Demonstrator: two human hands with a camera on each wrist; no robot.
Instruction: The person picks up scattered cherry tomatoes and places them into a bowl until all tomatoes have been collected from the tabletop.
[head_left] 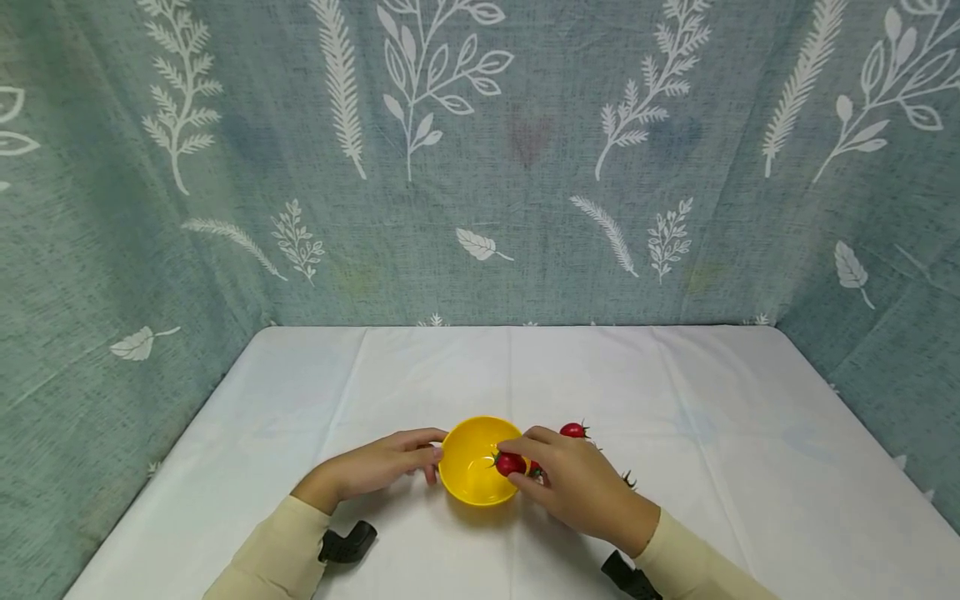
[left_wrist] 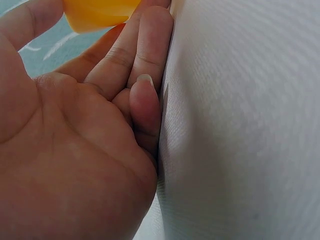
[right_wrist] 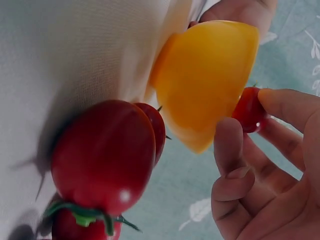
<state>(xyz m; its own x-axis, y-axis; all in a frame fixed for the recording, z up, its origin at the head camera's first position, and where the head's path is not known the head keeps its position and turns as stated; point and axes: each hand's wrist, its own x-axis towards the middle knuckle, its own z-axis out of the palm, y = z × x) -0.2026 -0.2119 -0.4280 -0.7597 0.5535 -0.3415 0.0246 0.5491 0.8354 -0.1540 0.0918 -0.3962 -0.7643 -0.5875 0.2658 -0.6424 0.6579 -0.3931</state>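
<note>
A yellow bowl (head_left: 468, 446) stands upright on the white table. At its left side, my left hand (head_left: 378, 467) holds the wall between thumb and fingers. My right hand (head_left: 581, 483) pinches a red cherry tomato (head_left: 510, 463) with a green stem, over the bowl's right rim. In the right wrist view the pinched tomato (right_wrist: 249, 111) shows between thumb and fingertips, beside the bowl (right_wrist: 205, 80). Curled fingers of the left hand (left_wrist: 85, 145) rest along the tablecloth in the left wrist view.
More cherry tomatoes lie right of the bowl: one (head_left: 573, 430) beyond my right hand, others partly hidden by it. A large-looking tomato (right_wrist: 105, 155) is close to the right wrist camera. Black wrist mounts (head_left: 348, 543) stick out near both sleeves. Patterned green curtains (head_left: 480, 167) surround the table.
</note>
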